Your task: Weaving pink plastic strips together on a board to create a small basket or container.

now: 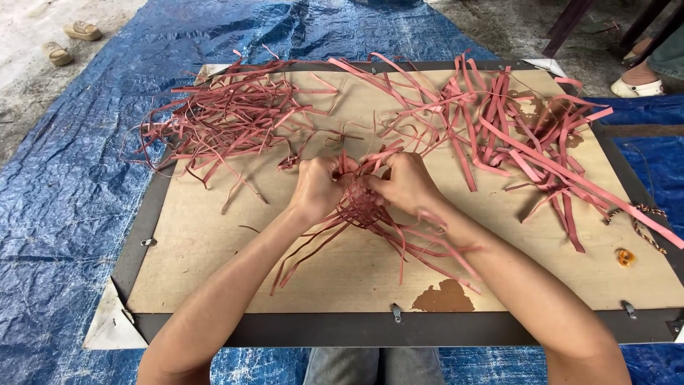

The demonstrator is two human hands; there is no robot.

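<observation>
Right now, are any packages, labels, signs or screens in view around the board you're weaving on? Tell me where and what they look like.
None in view: no package, label, sign or screen.
Only these show: the wooden board on a blue tarp, piles of pink strips, and the small woven piece held between the left hand and right hand.

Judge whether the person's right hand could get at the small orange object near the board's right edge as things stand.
Probably yes, once freed: the right hand now grips the woven strips, but bare board lies between it and the orange object.
</observation>
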